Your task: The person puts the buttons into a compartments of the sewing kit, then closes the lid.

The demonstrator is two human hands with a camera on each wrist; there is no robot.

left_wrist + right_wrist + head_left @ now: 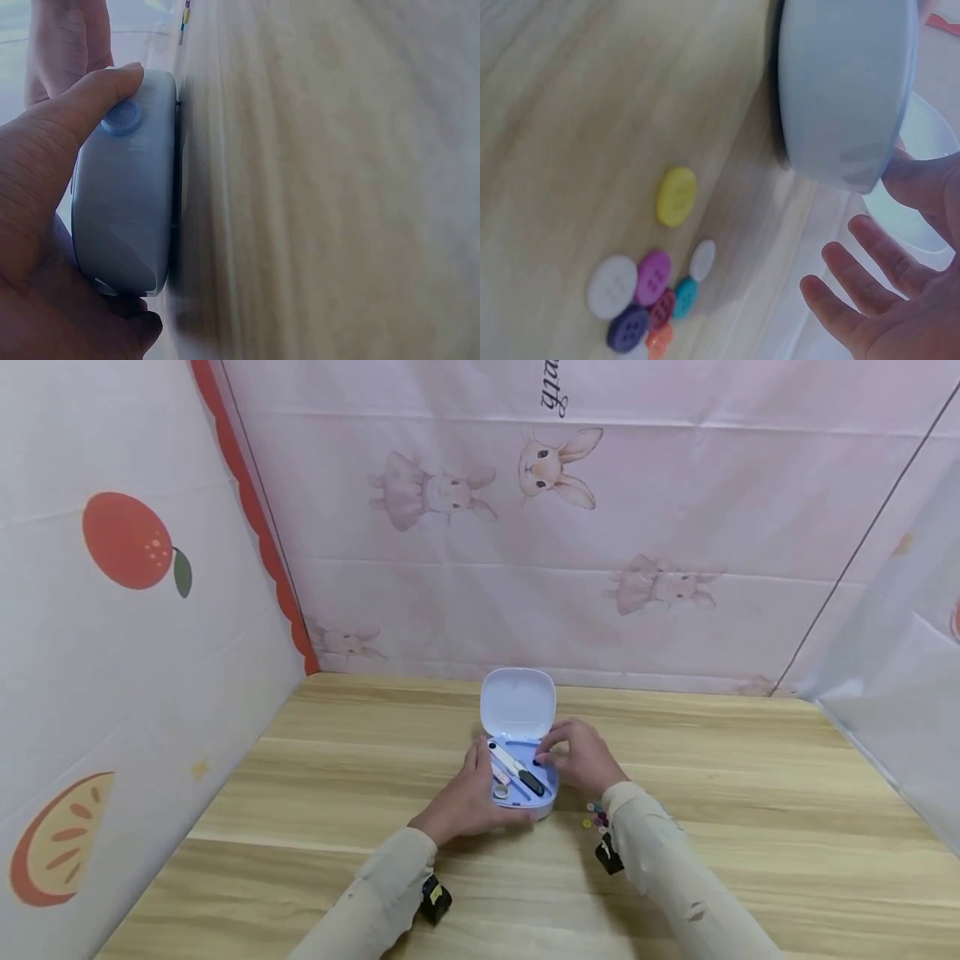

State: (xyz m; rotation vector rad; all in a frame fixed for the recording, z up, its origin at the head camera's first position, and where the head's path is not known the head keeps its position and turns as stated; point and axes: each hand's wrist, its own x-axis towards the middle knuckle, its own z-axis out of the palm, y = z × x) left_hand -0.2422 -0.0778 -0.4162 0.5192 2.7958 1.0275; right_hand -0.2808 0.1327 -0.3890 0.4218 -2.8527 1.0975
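A light blue lidded case [546,811] stands on the table with its white lid [517,702] raised. My left hand [471,797] grips its left side, the thumb along the front by a round blue catch [122,117]. Inside lie a slim white tool with a dark end [517,768] and a small silver ring-like piece [500,792]. My right hand [585,758] reaches over the right rim, thumb and forefinger bent down beside a small dark round thing [536,762]; whether they pinch it I cannot tell. In the right wrist view its other fingers [870,277] spread loosely outside the case.
Several loose buttons lie to the right of the case, among them a yellow button [676,196], a white button [613,287] and a purple button [654,277]. The wooden table [300,835] meets a printed cloth wall [450,610] at the back. Black wrist cameras hang under both sleeves.
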